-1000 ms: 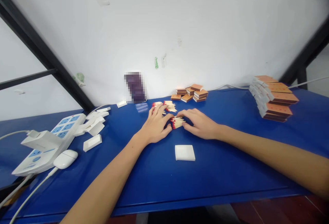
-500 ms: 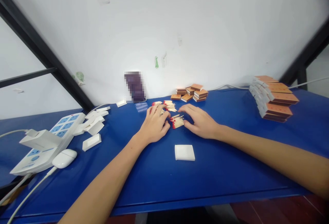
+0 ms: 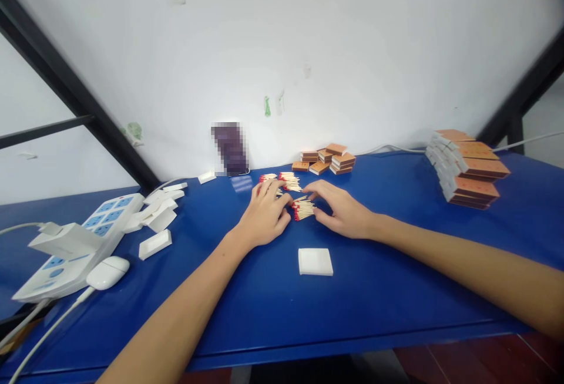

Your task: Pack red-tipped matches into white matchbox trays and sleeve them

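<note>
A small bundle of red-tipped matches (image 3: pixel 303 208) lies on the blue table (image 3: pixel 396 278) between my two hands. My left hand (image 3: pixel 264 215) rests palm down; its fingers lie over loose matches and its thumb touches the bundle's red heads. My right hand (image 3: pixel 341 211) pinches the bundle's other end between thumb and fingers. More loose matches (image 3: pixel 289 181) lie just beyond the hands. A white inner matchbox tray (image 3: pixel 315 261) sits on the table in front of the hands.
Orange matchboxes (image 3: pixel 329 159) are heaped by the wall, and a taller stack (image 3: pixel 469 168) stands at the right. At the left are several white trays (image 3: pixel 156 215), a white power strip (image 3: pixel 83 237) with a plug and cables, and an earbud case (image 3: pixel 107 272).
The hands have shifted slightly on the matches; my left fingers have moved toward the far pile and the bundle looks looser. The view has drifted a little.
</note>
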Available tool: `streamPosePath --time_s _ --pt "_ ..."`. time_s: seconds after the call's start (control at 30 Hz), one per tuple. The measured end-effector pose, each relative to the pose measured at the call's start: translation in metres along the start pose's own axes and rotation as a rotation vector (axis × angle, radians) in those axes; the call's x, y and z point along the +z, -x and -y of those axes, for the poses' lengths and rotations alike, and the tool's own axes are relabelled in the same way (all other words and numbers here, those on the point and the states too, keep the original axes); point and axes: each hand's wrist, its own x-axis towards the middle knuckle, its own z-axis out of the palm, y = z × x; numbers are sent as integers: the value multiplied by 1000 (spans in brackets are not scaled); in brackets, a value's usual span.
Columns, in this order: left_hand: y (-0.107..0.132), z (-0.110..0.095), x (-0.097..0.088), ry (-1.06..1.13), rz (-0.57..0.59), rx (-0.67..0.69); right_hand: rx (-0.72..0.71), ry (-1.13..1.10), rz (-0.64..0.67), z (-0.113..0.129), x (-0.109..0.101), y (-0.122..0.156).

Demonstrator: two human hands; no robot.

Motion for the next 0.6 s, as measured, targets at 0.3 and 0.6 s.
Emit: streamPosePath --time_s 0.3,0.6 --pt "-1 -5 -10 -34 -145 -14 70 180 89 0 0 0" --pt "3 -11 -25 95 -98 134 89 115 256 -6 2 -1"
